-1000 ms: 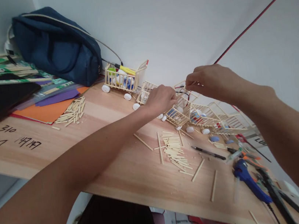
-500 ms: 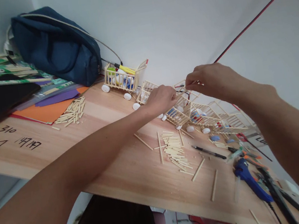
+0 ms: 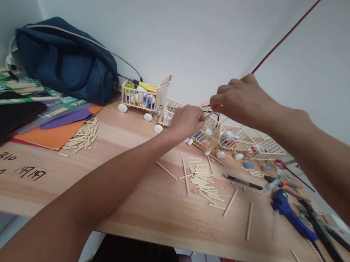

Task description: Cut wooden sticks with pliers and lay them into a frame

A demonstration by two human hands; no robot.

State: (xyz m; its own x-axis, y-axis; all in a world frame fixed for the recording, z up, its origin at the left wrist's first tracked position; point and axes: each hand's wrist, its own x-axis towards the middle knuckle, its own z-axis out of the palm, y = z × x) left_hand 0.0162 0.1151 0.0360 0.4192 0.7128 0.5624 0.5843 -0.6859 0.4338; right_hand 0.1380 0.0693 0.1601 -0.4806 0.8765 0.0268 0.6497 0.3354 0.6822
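A small cart built of thin wooden sticks point(image 3: 208, 134), on white wheels, stands near the back of the wooden table point(image 3: 146, 204). My left hand point(image 3: 187, 121) is closed on the cart's top edge at its left side. My right hand point(image 3: 240, 101) is pinched shut on a thin stick at the cart's top rail, fingertips close to my left hand. More stick carts stand in a row: one holding coloured items point(image 3: 141, 96) to the left, others point(image 3: 255, 145) to the right. A pile of loose sticks point(image 3: 204, 179) lies in front of the cart.
A dark blue bag point(image 3: 68, 63) leans in the back left corner, with coloured paper sheets point(image 3: 54, 132) and another stick heap point(image 3: 82, 135) beside it. A black pen point(image 3: 242, 181), a blue glue gun point(image 3: 289, 214) and pliers lie at the right. A red cable point(image 3: 302, 17) runs along the wall.
Both hands stayed at the cart's top and came slightly closer together. The view shifted a little, so everything sits lower and further left in the picture.
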